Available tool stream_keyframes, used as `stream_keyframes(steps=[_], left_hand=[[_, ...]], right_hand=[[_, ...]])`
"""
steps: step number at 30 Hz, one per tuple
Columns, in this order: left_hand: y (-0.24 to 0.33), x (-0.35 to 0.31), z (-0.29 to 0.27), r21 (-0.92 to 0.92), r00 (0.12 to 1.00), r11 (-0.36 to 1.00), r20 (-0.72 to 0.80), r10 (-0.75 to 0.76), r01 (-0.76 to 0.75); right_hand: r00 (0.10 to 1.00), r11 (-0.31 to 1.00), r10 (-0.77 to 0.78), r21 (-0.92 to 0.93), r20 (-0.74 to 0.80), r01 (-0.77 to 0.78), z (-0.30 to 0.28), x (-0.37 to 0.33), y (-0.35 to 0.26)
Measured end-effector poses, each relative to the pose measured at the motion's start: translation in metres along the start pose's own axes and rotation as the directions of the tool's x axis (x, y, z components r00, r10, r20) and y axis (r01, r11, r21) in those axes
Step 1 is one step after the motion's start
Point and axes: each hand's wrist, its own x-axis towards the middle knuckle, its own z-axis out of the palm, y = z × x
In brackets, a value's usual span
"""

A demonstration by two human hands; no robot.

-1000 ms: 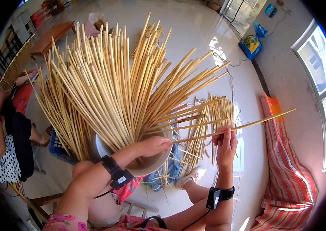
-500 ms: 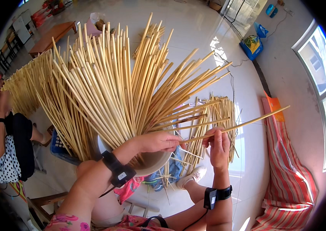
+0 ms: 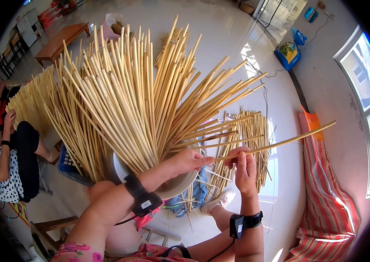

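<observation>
A single thin tan reed stalk (image 3: 292, 140) runs in front of me, its far end rising to the right. My left hand (image 3: 189, 161) pinches it near its left end, fingertips pressed together. A little to the right, my right hand (image 3: 243, 169) grips the same stalk between thumb and fingers. Just beyond my left forearm, a large fanned bunch of reed stalks (image 3: 119, 100) stands in a pale round tub (image 3: 178, 188). Several cut stalks (image 3: 255, 131) lie in a pile on the floor behind my right hand.
A blue plastic basket (image 3: 69, 168) holds more stalks at the left. Beyond it a person in a dotted top (image 3: 1, 170) sits, with another person in red behind. A red striped cloth (image 3: 324, 196) lies along the right wall. A low wooden table (image 3: 60, 42) stands at the back.
My left hand has moved slightly right and closed into a pinch at the stalk's end. The stalk has shifted a little to the right. The seated person at left has changed arm position.
</observation>
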Motion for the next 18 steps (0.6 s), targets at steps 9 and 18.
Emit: stream_keyframes(steps=[9, 18], left_hand=[[-0.004, -0.003, -0.020, -0.138, 0.952, 0.975, 0.230, 0.204, -0.175], [-0.014, 0.010, -0.001, -0.268, 0.989, 0.962, 0.121, 0.087, -0.051]], right_hand=[[0.998, 0.997, 0.062, 0.042, -0.023, -0.061, -0.014, 0.002, -0.001], [0.999, 0.997, -0.004, -0.072, 0.049, 0.007, 0.007, 0.001, -0.001]])
